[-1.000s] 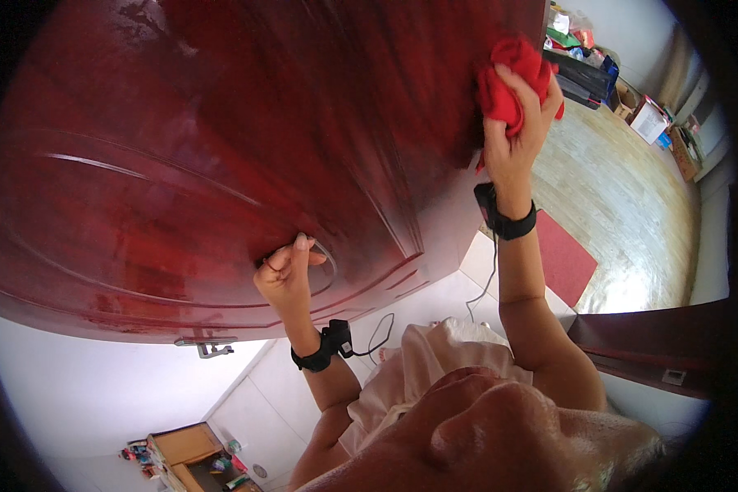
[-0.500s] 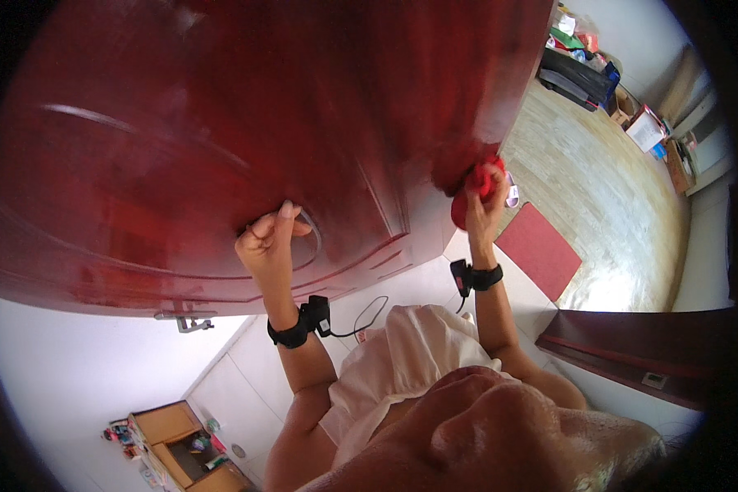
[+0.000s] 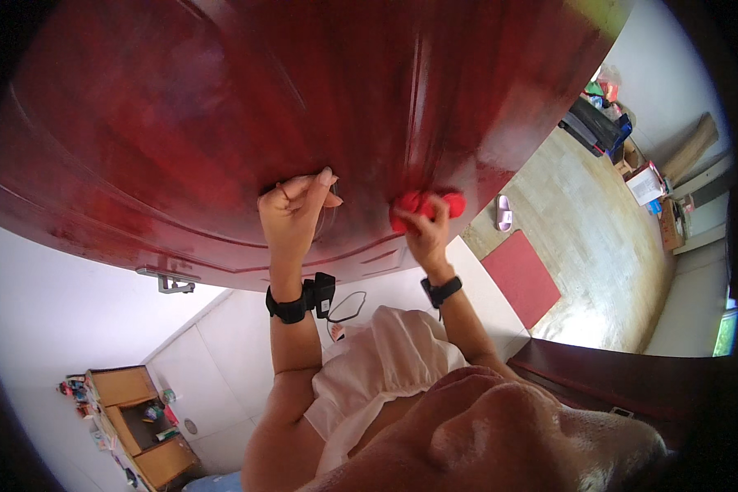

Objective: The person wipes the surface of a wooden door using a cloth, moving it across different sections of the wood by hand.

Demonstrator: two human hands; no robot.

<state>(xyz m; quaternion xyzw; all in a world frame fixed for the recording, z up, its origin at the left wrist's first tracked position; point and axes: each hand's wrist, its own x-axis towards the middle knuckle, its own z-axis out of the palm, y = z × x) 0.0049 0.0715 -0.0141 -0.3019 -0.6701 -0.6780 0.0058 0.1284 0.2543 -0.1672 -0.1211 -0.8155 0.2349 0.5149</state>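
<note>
A large glossy dark-red door panel (image 3: 180, 139) with raised mouldings fills the upper part of the head view. My right hand (image 3: 429, 238) grips a bunched red cloth (image 3: 444, 205) and presses it on the panel towards its right side. My left hand (image 3: 291, 209) is against the panel further left, fingers curled and thumb along them. A thin pale curved line shows beside its fingers, and whether the hand holds it I cannot make out. Black straps sit on both wrists, with a small black box and cable at the left one.
A metal latch (image 3: 168, 280) juts from the panel's lower edge. On the floor at right lie a red mat (image 3: 521, 277) and a pale slipper (image 3: 503, 211). Boxes and bags line the far right wall. A dark-red frame (image 3: 599, 377) crosses lower right; a cardboard box (image 3: 139, 426) stands lower left.
My right hand has moved left along the panel with the cloth, away from its right edge. My left hand has shifted slightly up and right, still curled. The whole view has turned a little.
</note>
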